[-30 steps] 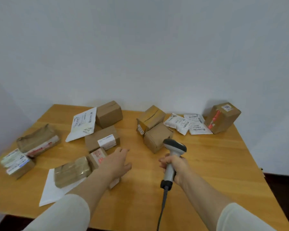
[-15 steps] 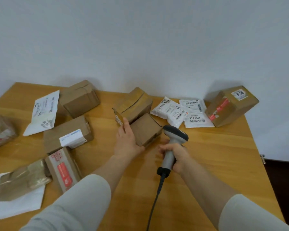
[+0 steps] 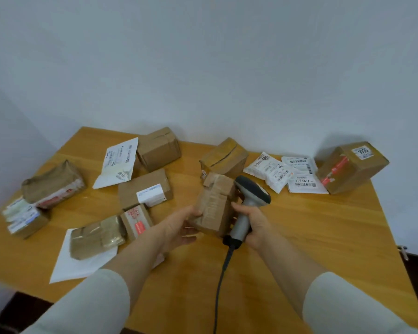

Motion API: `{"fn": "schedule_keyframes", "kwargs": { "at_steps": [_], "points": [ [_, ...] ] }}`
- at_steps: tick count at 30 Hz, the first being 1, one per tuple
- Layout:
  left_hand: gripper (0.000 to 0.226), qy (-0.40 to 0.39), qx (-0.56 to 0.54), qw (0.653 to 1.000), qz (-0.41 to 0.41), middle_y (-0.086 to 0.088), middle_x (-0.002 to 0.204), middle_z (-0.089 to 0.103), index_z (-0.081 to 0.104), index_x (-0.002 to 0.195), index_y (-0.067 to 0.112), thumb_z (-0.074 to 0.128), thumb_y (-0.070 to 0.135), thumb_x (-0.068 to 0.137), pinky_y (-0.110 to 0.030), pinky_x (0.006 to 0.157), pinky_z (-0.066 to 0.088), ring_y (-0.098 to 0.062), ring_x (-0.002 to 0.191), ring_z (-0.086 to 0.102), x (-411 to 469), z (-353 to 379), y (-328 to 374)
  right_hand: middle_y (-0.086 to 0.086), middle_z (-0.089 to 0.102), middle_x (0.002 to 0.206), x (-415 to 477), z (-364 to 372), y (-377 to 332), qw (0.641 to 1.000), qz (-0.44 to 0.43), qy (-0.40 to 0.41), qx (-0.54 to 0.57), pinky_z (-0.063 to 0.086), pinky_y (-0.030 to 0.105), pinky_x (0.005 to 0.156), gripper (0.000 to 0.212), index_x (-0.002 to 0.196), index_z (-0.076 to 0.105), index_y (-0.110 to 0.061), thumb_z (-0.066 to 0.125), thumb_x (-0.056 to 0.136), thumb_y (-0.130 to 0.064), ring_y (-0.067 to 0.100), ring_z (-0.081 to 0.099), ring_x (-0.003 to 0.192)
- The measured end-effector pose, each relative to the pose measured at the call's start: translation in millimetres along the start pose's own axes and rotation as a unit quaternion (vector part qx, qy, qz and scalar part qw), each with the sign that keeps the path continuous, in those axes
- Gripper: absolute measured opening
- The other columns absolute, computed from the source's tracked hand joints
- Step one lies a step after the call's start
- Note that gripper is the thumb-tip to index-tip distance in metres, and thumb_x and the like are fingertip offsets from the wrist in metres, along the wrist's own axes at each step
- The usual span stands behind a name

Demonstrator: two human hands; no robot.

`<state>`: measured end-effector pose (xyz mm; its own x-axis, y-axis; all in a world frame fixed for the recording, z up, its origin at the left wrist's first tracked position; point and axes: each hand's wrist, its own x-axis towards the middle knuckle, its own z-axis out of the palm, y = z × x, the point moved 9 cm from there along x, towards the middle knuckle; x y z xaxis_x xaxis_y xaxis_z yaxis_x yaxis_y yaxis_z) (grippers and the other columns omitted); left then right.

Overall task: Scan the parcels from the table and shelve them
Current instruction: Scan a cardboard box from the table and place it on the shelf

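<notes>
Left hand [image 3: 179, 227] grips the held box [image 3: 214, 206] at frame centre, thumb on its left face and fingers curled under it; the box is tilted, taped face toward the camera, and is up off the table [image 3: 299, 237]. Right hand [image 3: 252, 225] is wrapped tight around the handle of 1 grey scanner [image 3: 250, 201], whose head sits just beside the box's upper right corner; the cable [image 3: 222, 273] hangs toward bottom centre. Count on the table: 6 cardboard boxes, namely the plain box [image 3: 158, 148] at upper centre-left, the slit-top box [image 3: 223, 156] right behind the held one, the 1006 box [image 3: 351, 166] at far right, the white-label box [image 3: 145, 190], the red-label box [image 3: 136, 219] touching it below, and the far-left box [image 3: 25, 219]. 2 brown wrapped parcels: the crumpled parcel [image 3: 52, 185] at left and the taped parcel [image 3: 97, 237] at lower left. 5 white mailers: the lone mailer [image 3: 117, 162] leaning on the plain box, the flat mailer [image 3: 75, 261] under the taped parcel, and the 3-mailer cluster [image 3: 299, 184], overlapping, between the slit-top and 1006 boxes.
</notes>
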<state>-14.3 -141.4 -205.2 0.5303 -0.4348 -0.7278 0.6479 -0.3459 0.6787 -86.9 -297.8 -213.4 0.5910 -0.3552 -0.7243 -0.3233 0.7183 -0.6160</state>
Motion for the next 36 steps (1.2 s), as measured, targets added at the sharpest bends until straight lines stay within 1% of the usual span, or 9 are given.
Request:
{"fn": "schedule_keyframes", "kwargs": {
  "at_steps": [2, 5, 8, 11, 16, 22, 26, 31, 36],
  "points": [
    [0.042, 0.058, 0.043, 0.996, 0.044, -0.008, 0.123, 0.057, 0.053, 0.129, 0.017, 0.060, 0.013, 0.088, -0.041, 0.099, 0.047, -0.025, 0.115, 0.054, -12.3, -23.5, 9.7, 0.015, 0.062, 0.116, -10.7, 9.5, -0.9, 0.999, -0.033, 0.009, -0.029, 0.050, 0.055, 0.091, 0.071, 0.128, 0.051, -0.010, 0.083, 0.066, -0.005, 0.036, 0.059, 0.104],
    [0.043, 0.063, 0.030, 0.995, 0.065, -0.013, 0.122, 0.058, 0.054, 0.127, 0.023, 0.051, 0.002, 0.089, -0.036, 0.080, 0.054, -0.026, 0.106, 0.057, -35.7, -36.1, 16.9, 0.014, 0.062, 0.107, -32.1, 29.1, 2.0, 0.997, -0.050, 0.004, -0.058, 0.051, 0.050, 0.087, 0.060, 0.123, 0.052, -0.009, 0.079, 0.071, 0.001, 0.035, 0.059, 0.099],
    [0.031, 0.024, 0.036, 0.998, 0.040, -0.009, 0.119, 0.057, 0.053, 0.121, 0.018, 0.056, 0.026, 0.091, -0.033, 0.081, 0.050, -0.023, 0.105, 0.056, -62.4, -34.6, 11.8, 0.014, 0.062, 0.105, -51.3, 53.0, 7.4, 0.994, -0.062, -0.013, -0.084, 0.052, 0.052, 0.087, 0.052, 0.118, 0.052, -0.010, 0.076, 0.074, 0.002, 0.036, 0.059, 0.099],
    [0.050, 0.042, 0.077, 0.994, 0.072, -0.001, 0.110, 0.062, 0.050, 0.125, 0.019, 0.071, 0.035, 0.083, -0.027, 0.073, 0.050, -0.017, 0.094, 0.059, -78.8, -58.6, 14.1, 0.011, 0.065, 0.093, -68.7, 77.1, 9.6, 0.992, -0.084, -0.042, -0.086, 0.054, 0.044, 0.071, 0.038, 0.109, 0.056, -0.007, 0.071, 0.077, 0.008, 0.030, 0.062, 0.085],
    [0.051, -0.044, -0.086, 0.992, 0.086, -0.012, 0.112, 0.067, 0.059, 0.121, 0.014, 0.075, 0.029, 0.075, -0.040, 0.086, 0.053, -0.027, 0.100, 0.063, -105.0, -91.9, 8.9, 0.015, 0.068, 0.083, -88.6, 102.8, 16.2, 0.989, -0.086, -0.081, -0.089, 0.051, 0.037, 0.057, 0.019, 0.094, 0.062, -0.005, 0.071, 0.079, 0.003, 0.029, 0.065, 0.069],
    [0.025, 0.039, -0.037, 0.990, 0.133, -0.005, 0.112, 0.066, 0.055, 0.119, 0.023, 0.053, 0.013, 0.096, -0.025, 0.062, 0.055, -0.019, 0.100, 0.062, -129.5, -127.3, 17.9, 0.014, 0.069, 0.092, -106.8, 133.0, 26.4, 0.980, -0.125, -0.085, -0.131, 0.056, 0.046, 0.064, 0.041, 0.099, 0.056, -0.006, 0.073, 0.069, 0.016, 0.033, 0.067, 0.078],
    [0.040, -0.006, -0.044, 0.993, 0.112, -0.010, 0.118, 0.065, 0.057, 0.124, 0.017, 0.061, 0.035, 0.089, -0.036, 0.077, 0.056, -0.026, 0.110, 0.060, -140.4, -125.6, 12.5, 0.011, 0.069, 0.089, -120.5, 151.9, 31.0, 0.975, -0.139, -0.107, -0.136, 0.055, 0.040, 0.062, 0.039, 0.092, 0.053, -0.011, 0.070, 0.071, 0.018, 0.028, 0.067, 0.076],
    [0.051, -0.024, -0.033, 0.992, 0.119, -0.008, 0.113, 0.070, 0.050, 0.129, 0.023, 0.067, 0.010, 0.083, -0.039, 0.094, 0.051, -0.025, 0.108, 0.063, -148.1, -132.1, 2.6, 0.012, 0.070, 0.099, -129.4, 166.1, 35.3, 0.969, -0.141, -0.128, -0.159, 0.056, 0.043, 0.072, 0.045, 0.101, 0.055, -0.013, 0.072, 0.070, 0.014, 0.030, 0.067, 0.088],
    [0.057, -0.031, -0.005, 0.993, 0.118, -0.010, 0.108, 0.071, 0.054, 0.124, 0.026, 0.070, 0.012, 0.072, -0.045, 0.092, 0.048, -0.027, 0.096, 0.062, -163.1, -145.5, 2.0, 0.017, 0.069, 0.098, -135.5, 171.7, 31.3, 0.970, -0.146, -0.155, -0.117, 0.053, 0.054, 0.088, 0.045, 0.099, 0.055, -0.013, 0.076, 0.068, 0.012, 0.034, 0.066, 0.091]
  ]
}}
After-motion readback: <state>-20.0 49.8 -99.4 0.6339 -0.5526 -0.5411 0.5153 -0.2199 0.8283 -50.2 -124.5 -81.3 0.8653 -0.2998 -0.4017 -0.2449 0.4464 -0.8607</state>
